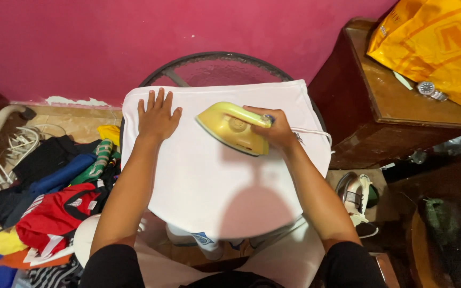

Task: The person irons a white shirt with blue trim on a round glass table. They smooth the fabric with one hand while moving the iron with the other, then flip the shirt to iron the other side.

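From the head camera we look down at a magenta wall and a round glass table draped with a white garment. Our left hand lies open and flat on the cloth's upper left part, fingers spread. Our right hand is closed around the handle of a yellow iron resting on the fabric. We judge smooth ironing needs the cloth kept taut, fingers well apart from the soleplate. A pile of coloured clothes lies at the left.
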